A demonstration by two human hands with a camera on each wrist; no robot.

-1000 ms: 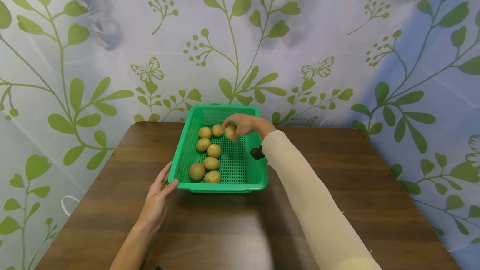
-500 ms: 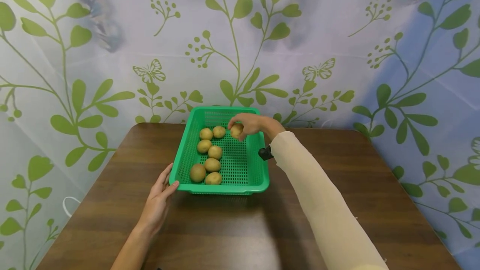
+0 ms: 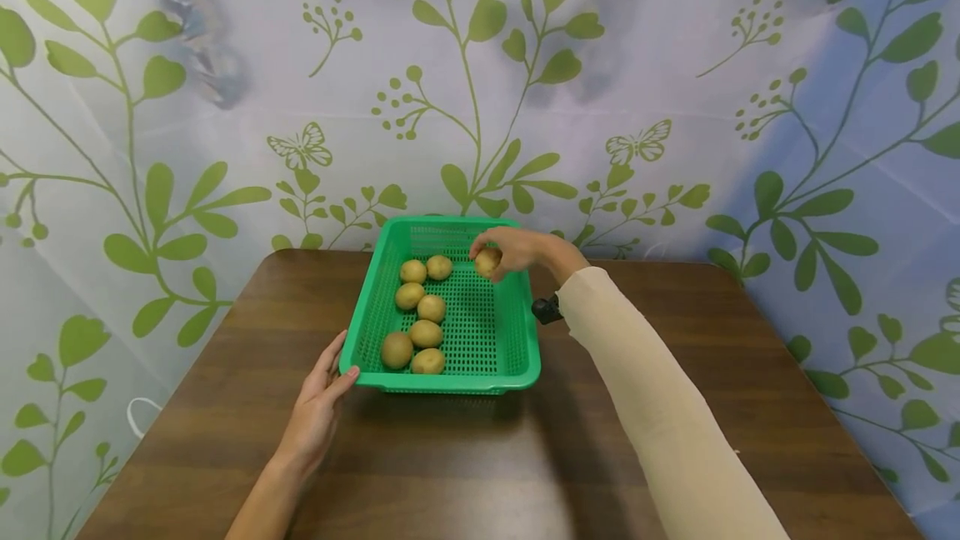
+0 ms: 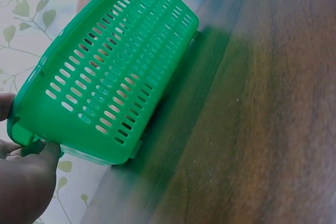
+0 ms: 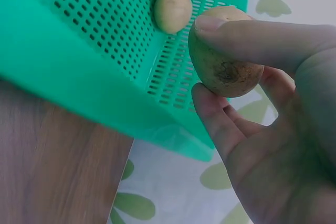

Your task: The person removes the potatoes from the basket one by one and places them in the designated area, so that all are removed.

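A green plastic basket [image 3: 442,382] with slotted walls stands on the table. Several potatoes [image 3: 426,334] lie in its left half, and a browner, rounder one [image 3: 397,350] is near the front left corner. My left hand [image 3: 313,417] grips the rim at that corner; in the left wrist view its thumb and fingers [image 4: 50,153] pinch the edge. Over the basket's back right part, my right hand [image 3: 517,252] holds a potato [image 5: 226,59] between thumb and fingers. That potato has a dark rough patch, seen in the right wrist view.
The brown wooden table [image 3: 660,340] runs out on both sides of the basket and in front of it. Behind the basket hangs a pale curtain [image 3: 480,65] printed with green leaves. A white cord loop [image 3: 138,419] shows past the table's left edge.
My right hand has moved right with the potato, away from the potatoes at the back left and toward the basket's right wall. The left hand keeps its grip on the rim.
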